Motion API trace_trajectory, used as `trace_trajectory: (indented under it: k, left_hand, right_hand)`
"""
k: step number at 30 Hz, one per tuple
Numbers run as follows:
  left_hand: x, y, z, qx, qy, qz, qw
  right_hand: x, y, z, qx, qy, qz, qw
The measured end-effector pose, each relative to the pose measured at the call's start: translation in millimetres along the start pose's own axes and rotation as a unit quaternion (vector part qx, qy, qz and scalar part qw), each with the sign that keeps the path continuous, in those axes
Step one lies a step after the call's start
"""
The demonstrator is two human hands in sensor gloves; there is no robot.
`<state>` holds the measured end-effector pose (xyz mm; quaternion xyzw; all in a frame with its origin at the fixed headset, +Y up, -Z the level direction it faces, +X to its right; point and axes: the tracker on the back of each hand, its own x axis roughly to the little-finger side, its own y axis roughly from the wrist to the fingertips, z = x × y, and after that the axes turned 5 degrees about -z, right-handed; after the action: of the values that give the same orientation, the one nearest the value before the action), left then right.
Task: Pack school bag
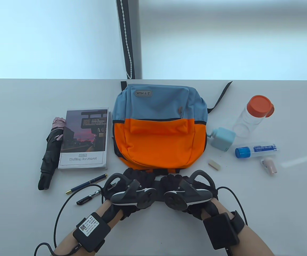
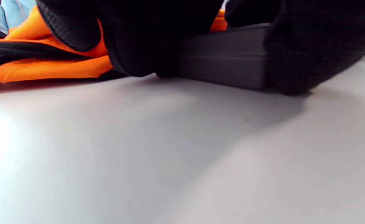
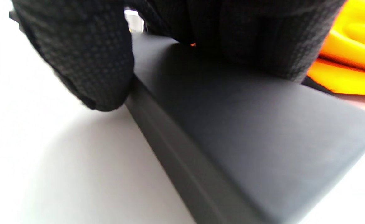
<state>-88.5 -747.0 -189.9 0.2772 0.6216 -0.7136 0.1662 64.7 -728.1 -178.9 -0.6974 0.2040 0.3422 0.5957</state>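
Gripping a flat black case at the bag's near edge, left hand and right hand should lift it level.

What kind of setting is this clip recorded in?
Probably an office or lab recording desk: a plain white table against a window with a beaded blind cord, with a backpack and school supplies neatly laid out.

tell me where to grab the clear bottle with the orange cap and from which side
Grip the clear plastic bottle with the orange cap around its bare cylindrical body, just below the cap. It lies tilted on the white table, cap away from the person. Bring the right hand down from above, since the light blue box crowds its base.
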Motion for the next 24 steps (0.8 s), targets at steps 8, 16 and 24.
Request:
trace_trajectory:
  k: [8,16,24]
  left_hand:
    - [0,-1,0,-0.003,-0.011,-0.007,1.0]
    - [7,0,0,-0.003,-0.029,-0.008,1.0]
    - [5,0,-4,-0.002,-0.013,-0.002,1.0]
  right_hand:
    - [10,2,3,-0.011,0.058,0.004,0.998]
    - [20,2,6,-0.035,0.111,0.006,0.993]
    - [0,-23,-9,0.014,-0.042,-0.017,0.999]
